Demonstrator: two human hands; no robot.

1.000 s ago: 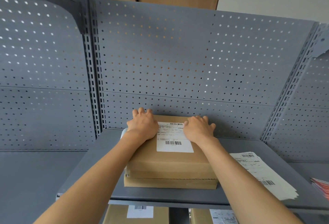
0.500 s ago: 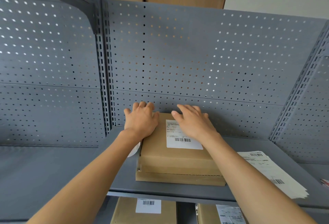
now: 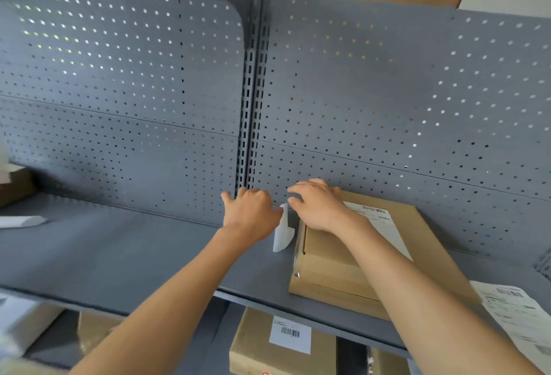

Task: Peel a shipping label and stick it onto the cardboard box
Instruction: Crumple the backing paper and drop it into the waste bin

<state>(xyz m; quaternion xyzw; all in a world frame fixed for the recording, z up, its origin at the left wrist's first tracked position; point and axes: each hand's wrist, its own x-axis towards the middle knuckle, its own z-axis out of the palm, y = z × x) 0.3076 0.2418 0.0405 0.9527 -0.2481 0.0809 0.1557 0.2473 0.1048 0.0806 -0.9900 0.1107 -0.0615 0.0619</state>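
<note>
A flat cardboard box (image 3: pixel 337 261) lies on the grey shelf (image 3: pixel 143 252), with a white shipping label (image 3: pixel 387 228) stuck on its top. My right hand (image 3: pixel 320 206) rests palm down on the box's far left corner, fingers spread, holding nothing. My left hand (image 3: pixel 252 213) is off the box, just left of it, over the shelf. A curled white backing sheet (image 3: pixel 283 234) stands between the two hands, its top touching my left thumb. Whether that hand pinches it is unclear.
A grey pegboard wall (image 3: pixel 387 106) rises right behind the box. A stack of label sheets (image 3: pixel 518 315) lies at the shelf's right end. Labelled boxes (image 3: pixel 280 342) sit on the shelf below. A brown box (image 3: pixel 15 186) and a white object (image 3: pixel 21 221) are far left.
My left hand slid off the box top to its left side, beside the backing sheet. My right hand moved left across the label to the far left corner. The view swung left.
</note>
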